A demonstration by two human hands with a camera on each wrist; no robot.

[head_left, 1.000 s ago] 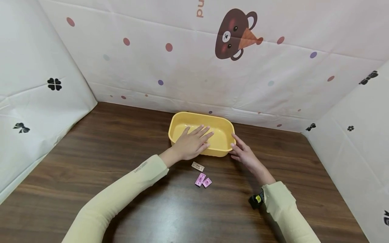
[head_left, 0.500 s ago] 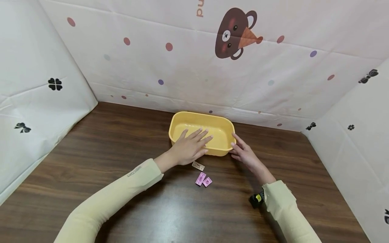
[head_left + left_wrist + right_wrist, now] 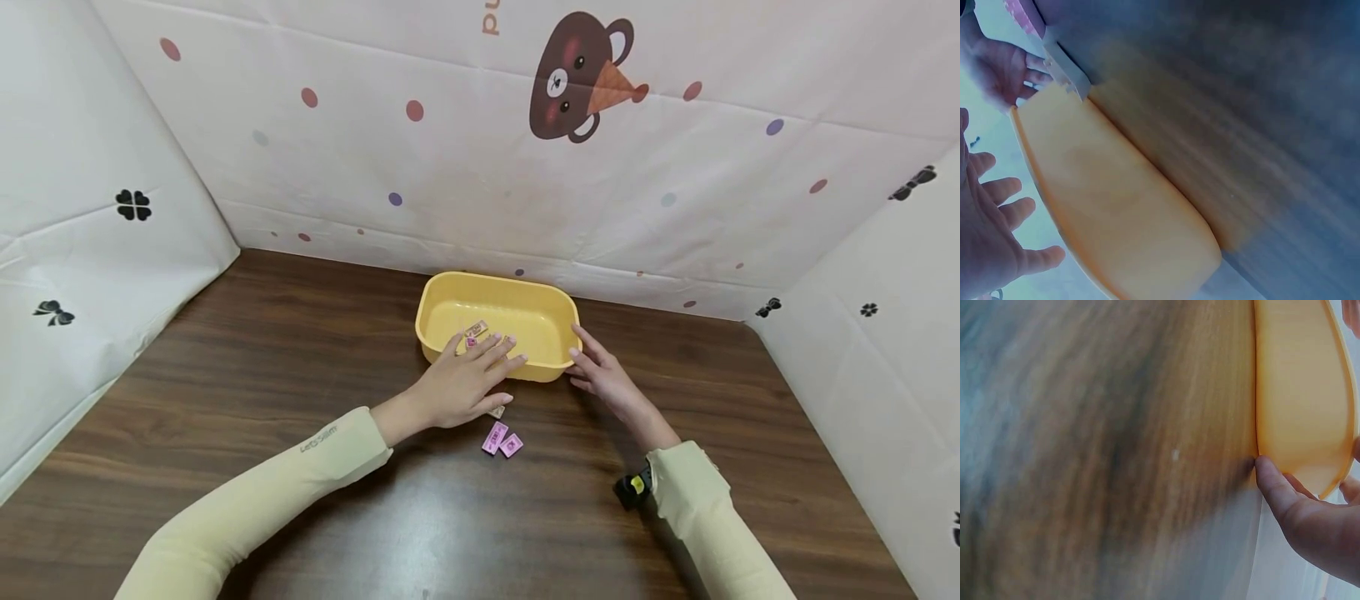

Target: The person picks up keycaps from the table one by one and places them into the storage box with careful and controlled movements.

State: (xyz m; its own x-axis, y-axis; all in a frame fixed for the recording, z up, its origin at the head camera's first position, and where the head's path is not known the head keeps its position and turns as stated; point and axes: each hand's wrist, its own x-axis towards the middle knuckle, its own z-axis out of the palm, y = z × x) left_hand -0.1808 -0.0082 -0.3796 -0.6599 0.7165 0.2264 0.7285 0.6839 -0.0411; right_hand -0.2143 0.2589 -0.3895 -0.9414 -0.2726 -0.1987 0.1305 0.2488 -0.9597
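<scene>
My left hand [image 3: 463, 387] hovers palm down over the front rim of a yellow plastic basin [image 3: 498, 283], fingers straight and spread. In the left wrist view those fingers [image 3: 1016, 212] stand apart from the basin's side. My right hand [image 3: 611, 386] grips the basin's right end; its fingers [image 3: 1272, 481] reach the wall near the base and the rim. Inside the basin lie a small tan printed block [image 3: 476, 328] and a pink one [image 3: 471, 342], partly hidden by fingers. Before it are a half-covered tan block [image 3: 497, 412] and two pink printed blocks [image 3: 495, 437].
The dark wood-grain table [image 3: 337, 333] spreads around the basin. Behind it rises a white printed sheet [image 3: 465, 167] with dots and a bear; white sheets also wall both sides. A black wrist device [image 3: 632, 490] hangs under the right forearm.
My left hand has drawn slightly back toward me and left. Small blocks now show in the basin under its fingertips, and the tan block on the table is partly covered. My right hand stays put.
</scene>
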